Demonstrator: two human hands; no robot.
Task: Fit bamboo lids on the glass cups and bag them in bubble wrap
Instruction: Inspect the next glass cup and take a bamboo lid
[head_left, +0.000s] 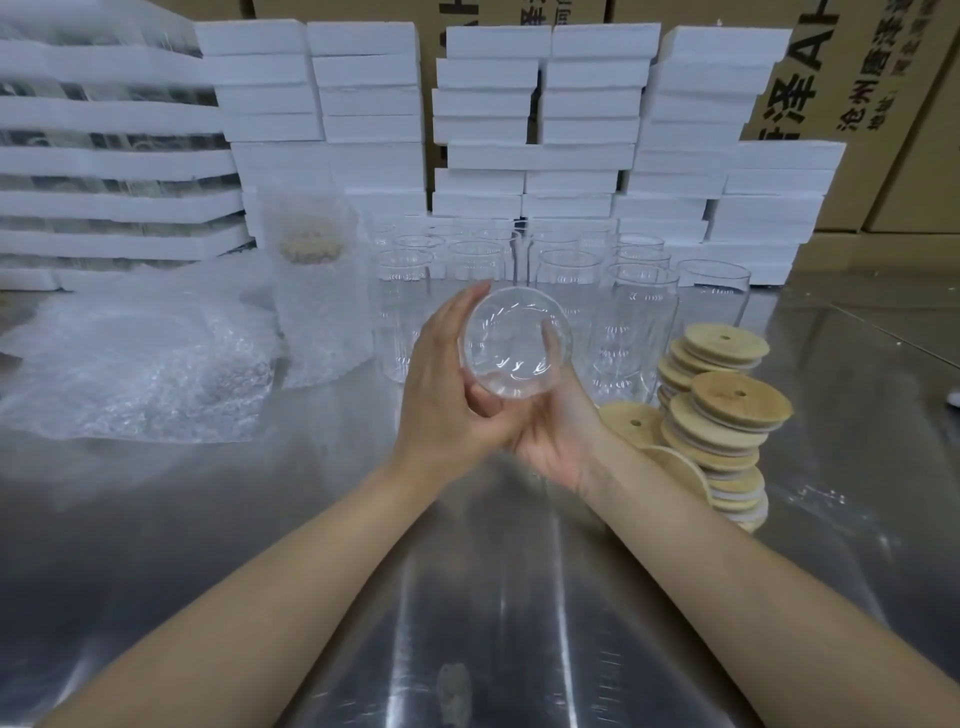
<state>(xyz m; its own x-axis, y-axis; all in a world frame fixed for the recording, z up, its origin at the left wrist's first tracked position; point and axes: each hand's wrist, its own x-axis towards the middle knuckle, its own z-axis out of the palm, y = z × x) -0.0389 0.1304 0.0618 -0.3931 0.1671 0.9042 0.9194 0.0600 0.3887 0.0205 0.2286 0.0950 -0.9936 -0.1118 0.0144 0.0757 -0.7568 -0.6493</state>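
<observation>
The left hand (441, 387) and right hand (553, 434) wrap fingers round the cup (514, 348); it looks slippery and breakable, so hold its sides.

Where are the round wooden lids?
In the head view, the bamboo lids are piled on the right side of the metal table, just beside the right hand and in front of the empty glass cups.

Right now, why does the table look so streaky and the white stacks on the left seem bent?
Head view: light glares in streaks off the shiny metal table; the wide-angle lens bows the white foam stacks near the left edge; the lifted glass cup catches bright highlights; the rear cups look hazy.
</observation>
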